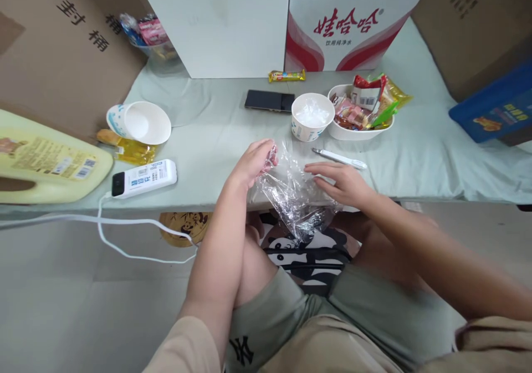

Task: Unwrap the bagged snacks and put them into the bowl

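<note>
My left hand [255, 163] is closed on a crinkled clear plastic bag [286, 187] at the front edge of the table. A small reddish patch shows by its fingertips; I cannot make out whether that is an object. The bag spreads to the right and hangs over the edge above my lap. My right hand [343, 183] lies at the bag's right side, fingers stretched and apart; whether they touch the film is unclear. Just beyond that hand is a white pen-like cutter [339, 158]. A paper cup [307, 129] with clear crumpled plastic inside stands behind the bag.
An oval white tub [359, 134] holds several snack packets. Behind are a dark phone [269, 101], a yellow-wrapped snack [286, 76] and large boxes [236, 29]. To the left are a tipped paper cup [160, 123], a white power bank [145, 178] with a cable, and a yellow jug [54, 162].
</note>
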The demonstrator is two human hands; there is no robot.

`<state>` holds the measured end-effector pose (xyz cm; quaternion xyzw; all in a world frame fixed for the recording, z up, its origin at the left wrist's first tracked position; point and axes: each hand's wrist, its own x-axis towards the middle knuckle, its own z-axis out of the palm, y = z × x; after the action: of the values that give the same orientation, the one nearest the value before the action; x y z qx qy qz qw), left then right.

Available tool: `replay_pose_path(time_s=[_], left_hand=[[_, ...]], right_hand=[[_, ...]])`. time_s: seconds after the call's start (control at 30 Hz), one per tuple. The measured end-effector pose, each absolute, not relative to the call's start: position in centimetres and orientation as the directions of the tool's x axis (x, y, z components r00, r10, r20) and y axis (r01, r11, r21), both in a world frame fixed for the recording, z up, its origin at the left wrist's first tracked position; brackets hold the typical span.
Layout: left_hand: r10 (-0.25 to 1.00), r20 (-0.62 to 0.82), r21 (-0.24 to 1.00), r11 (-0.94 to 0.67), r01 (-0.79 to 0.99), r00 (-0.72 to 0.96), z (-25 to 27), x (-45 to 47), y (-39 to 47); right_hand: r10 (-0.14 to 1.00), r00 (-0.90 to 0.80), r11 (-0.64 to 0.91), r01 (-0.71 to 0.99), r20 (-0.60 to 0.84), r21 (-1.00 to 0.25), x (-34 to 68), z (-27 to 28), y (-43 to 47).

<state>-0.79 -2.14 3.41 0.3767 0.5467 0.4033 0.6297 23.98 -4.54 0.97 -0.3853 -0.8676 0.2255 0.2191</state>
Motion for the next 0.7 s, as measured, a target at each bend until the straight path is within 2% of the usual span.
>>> replay_pose_path(time_s=[0.13,0.2,0.3,0.37,0.43,0.57,0.63,0.7], left_hand=[[0.919,-0.389,0.917,0.392,-0.066,0.056,3.2,-0.7,-1.7],[0.917,-0.395,0.915,0.398,-0.067,0.055,3.2,-0.5,-1.6],[0.915,-0.399,0.912,0.403,-0.078,0.055,3.3,-0.1,-1.5],[0.915,-0.401,0.91,0.404,-0.091,0.051,3.2,0.1,-1.4],[0.912,-0.41,0.907,0.411,-0.092,0.031,3.1,0.2,-1.3],[0.907,-0.42,0.907,0.419,-0.039,-0.026,2.9,-0.1,-1.2],[0.918,-0.396,0.918,0.396,0.006,-0.028,2.9,-0.5,-1.3],[0.934,-0.356,0.932,0.355,0.072,0.005,2.9,-1.0,-1.4]], right_hand=[[0.868,-0.435,0.482,0.617,0.239,-0.622,25.1,1.6,-4.9],[0.834,-0.503,0.527,0.601,0.227,-0.601,25.2,1.4,-5.3],[0.749,-0.642,0.626,0.602,0.167,-0.496,24.7,0.5,-5.8],[0.762,-0.631,0.619,0.647,0.144,-0.445,24.2,0.0,-5.7],[0.795,-0.579,0.589,0.665,0.181,-0.459,23.9,-0.2,-5.5],[0.882,-0.409,0.458,0.625,0.234,-0.632,24.2,0.6,-4.7],[0.954,-0.272,0.264,0.554,0.128,-0.79,24.5,1.4,-4.4],[0.99,-0.136,0.014,0.396,-0.043,-0.918,24.8,2.2,-4.0]])
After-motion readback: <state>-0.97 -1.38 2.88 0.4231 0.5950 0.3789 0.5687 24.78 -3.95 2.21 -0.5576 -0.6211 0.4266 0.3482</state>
